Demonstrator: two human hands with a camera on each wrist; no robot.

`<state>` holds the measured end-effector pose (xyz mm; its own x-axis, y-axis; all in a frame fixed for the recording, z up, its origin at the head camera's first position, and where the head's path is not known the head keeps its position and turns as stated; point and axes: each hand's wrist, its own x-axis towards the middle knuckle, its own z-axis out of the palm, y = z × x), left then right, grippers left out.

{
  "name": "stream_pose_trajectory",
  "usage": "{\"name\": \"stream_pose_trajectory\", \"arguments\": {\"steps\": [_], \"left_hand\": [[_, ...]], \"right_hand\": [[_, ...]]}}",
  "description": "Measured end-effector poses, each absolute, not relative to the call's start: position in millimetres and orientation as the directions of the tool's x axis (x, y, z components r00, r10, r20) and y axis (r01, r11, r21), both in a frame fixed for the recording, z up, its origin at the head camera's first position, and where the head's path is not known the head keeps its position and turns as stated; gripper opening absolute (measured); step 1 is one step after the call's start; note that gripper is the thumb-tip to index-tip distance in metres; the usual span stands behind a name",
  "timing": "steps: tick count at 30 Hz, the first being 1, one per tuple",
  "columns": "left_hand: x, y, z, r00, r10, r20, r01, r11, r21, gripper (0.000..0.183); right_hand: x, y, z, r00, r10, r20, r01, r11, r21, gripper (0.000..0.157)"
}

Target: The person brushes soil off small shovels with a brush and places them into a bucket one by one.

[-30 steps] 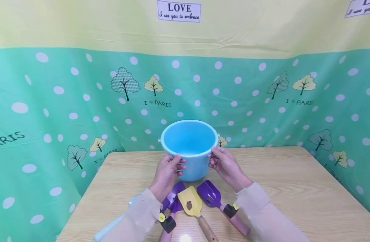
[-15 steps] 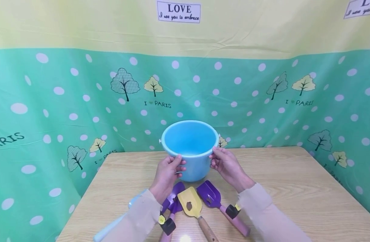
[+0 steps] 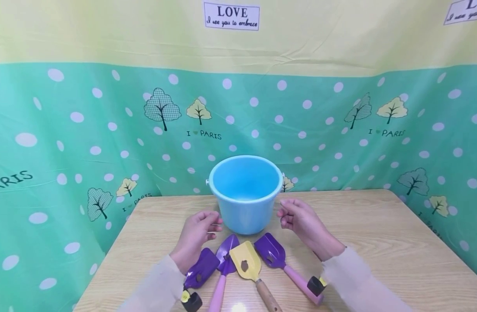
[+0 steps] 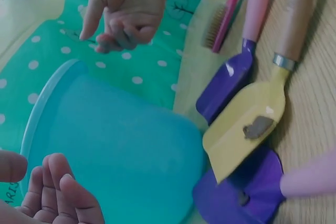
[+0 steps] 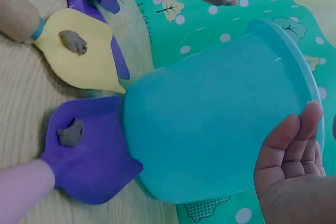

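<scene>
A light blue bucket [image 3: 245,212] stands upright towards the back of the table, and its inside looks bare in the head view. Left of it is my left hand [image 3: 197,236], fingers loosely bent, apart from the rim and gripping nothing. On the other side my right hand [image 3: 304,223] hovers close to the bucket wall, also holding nothing, its fingers relaxed. In front of the bucket lie a yellow shovel [image 3: 244,253] with a wooden handle and a purple shovel [image 3: 271,249] with a pink handle. A purple trowel [image 3: 227,251] and another purple shovel [image 3: 203,268] lie to their left.
Small brown lumps [image 5: 73,42] sit on the shovel blades. In the left wrist view a pink-handled brush [image 4: 214,29] lies beyond the shovels. A green and yellow patterned cloth [image 3: 320,130] hangs behind the wooden table [image 3: 363,234].
Both hands have let go of the bucket's rim and moved apart, the left one to the left, the right one slightly to the right and down. The bucket stays in place.
</scene>
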<state>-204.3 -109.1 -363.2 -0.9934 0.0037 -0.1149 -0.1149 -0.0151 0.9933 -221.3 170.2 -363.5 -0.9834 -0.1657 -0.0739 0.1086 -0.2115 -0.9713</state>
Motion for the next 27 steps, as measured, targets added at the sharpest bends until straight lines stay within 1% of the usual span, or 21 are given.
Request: {"name": "stream_pose_trajectory", "arguments": {"steps": [4,11,16,22,27], "left_hand": [[-198,-120,-364,-0.994,0.005,-0.109,-0.108,0.056,0.993,0.024],[-184,-132,-368,-0.995,0.011,-0.1,-0.098,0.144,0.985,0.026],[-179,-139,-372,-0.996,-0.003,-0.092,-0.091,0.205,0.975,0.021],[-170,-147,-373,-0.997,0.006,-0.082,-0.077,0.281,0.957,0.018],[-163,-156,-377,-0.996,0.008,-0.09,-0.082,0.328,0.941,0.017]], "right_hand": [[-214,175,-366,-0.987,-0.124,-0.101,0.116,-0.121,-0.986,0.026],[-201,189,-370,-0.989,-0.13,-0.076,0.083,-0.047,-0.995,0.023],[-195,202,-370,-0.987,-0.139,-0.077,0.068,0.069,-0.995,0.028],[-186,215,-371,-0.989,-0.122,-0.078,0.052,0.203,-0.978,0.03],[-181,223,-374,-0.991,-0.11,-0.08,0.053,0.228,-0.972,0.032]]}}
